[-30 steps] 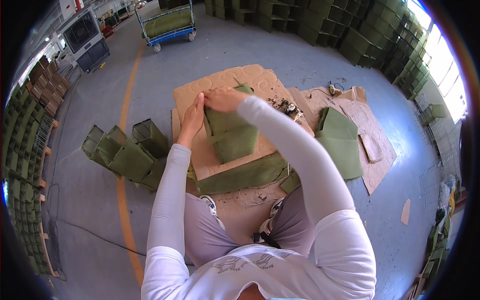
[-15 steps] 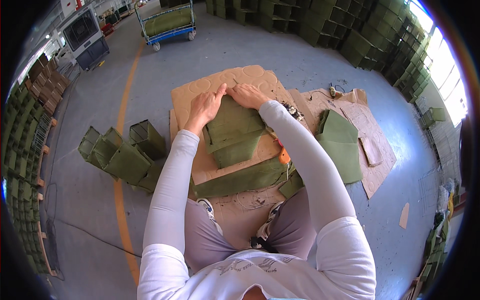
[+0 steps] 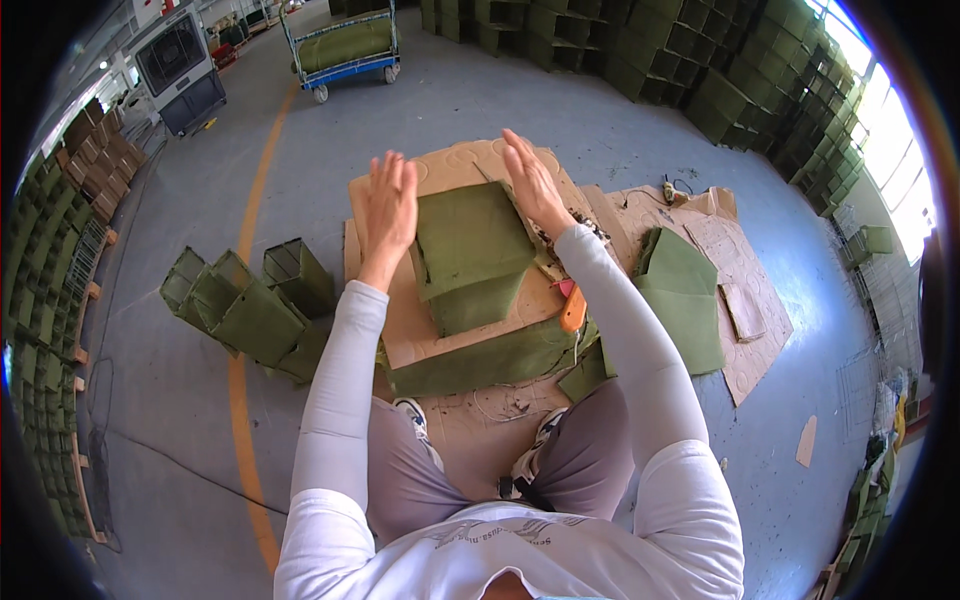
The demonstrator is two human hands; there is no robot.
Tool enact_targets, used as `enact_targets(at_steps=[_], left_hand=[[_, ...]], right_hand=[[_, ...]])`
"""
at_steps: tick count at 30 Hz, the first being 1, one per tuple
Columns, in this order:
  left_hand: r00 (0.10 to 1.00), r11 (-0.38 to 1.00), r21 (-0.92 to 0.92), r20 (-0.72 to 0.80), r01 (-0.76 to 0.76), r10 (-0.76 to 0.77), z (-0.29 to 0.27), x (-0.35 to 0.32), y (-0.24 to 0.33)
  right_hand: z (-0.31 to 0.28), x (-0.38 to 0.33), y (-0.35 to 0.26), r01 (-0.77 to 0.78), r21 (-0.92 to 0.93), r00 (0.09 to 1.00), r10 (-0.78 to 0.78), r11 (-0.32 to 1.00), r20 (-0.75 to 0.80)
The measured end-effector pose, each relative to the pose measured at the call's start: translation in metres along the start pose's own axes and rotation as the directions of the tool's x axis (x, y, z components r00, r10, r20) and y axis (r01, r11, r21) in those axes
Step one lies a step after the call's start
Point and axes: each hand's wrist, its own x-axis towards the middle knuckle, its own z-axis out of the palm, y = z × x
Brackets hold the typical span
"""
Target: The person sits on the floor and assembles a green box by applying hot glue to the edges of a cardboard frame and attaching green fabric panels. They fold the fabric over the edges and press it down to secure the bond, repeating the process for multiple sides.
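Observation:
A green fabric box (image 3: 475, 240) lies on a sheet of brown cardboard (image 3: 420, 345) before me, its squarish top toward me. Flat and upright, my left hand (image 3: 392, 205) stands along the box's left side, fingers extended. On the opposite side, my right hand (image 3: 533, 185) is likewise stretched out beside the far right corner. Neither hand grips anything; whether the palms touch the fabric I cannot tell. An orange-handled tool (image 3: 573, 308) rests near the cardboard's right edge.
Green open boxes (image 3: 250, 310) stand on the floor at left. Flat green fabric pieces (image 3: 675, 295) lie on cardboard at right, near a small yellowish tool (image 3: 669, 190). A blue cart (image 3: 345, 70) holds a green roll. Stacked green boxes (image 3: 660, 60) line the back.
Both hands have left the box's far edge and moved apart, one to each side, with fingers straightened. The box's top now shows fully.

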Motion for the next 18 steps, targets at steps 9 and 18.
enact_targets(at_steps=[9,18], left_hand=[[0.933,0.965,-0.04,0.27,0.259,-0.239,0.01,-0.016,0.01],[0.97,0.976,-0.067,0.121,-0.206,0.212,-0.006,0.013,0.01]], right_hand=[[0.026,-0.013,0.0,-0.263,0.011,0.887,0.237,0.965,0.396],[0.037,0.004,-0.015,0.223,-0.371,0.953,-0.123,0.901,0.276]])
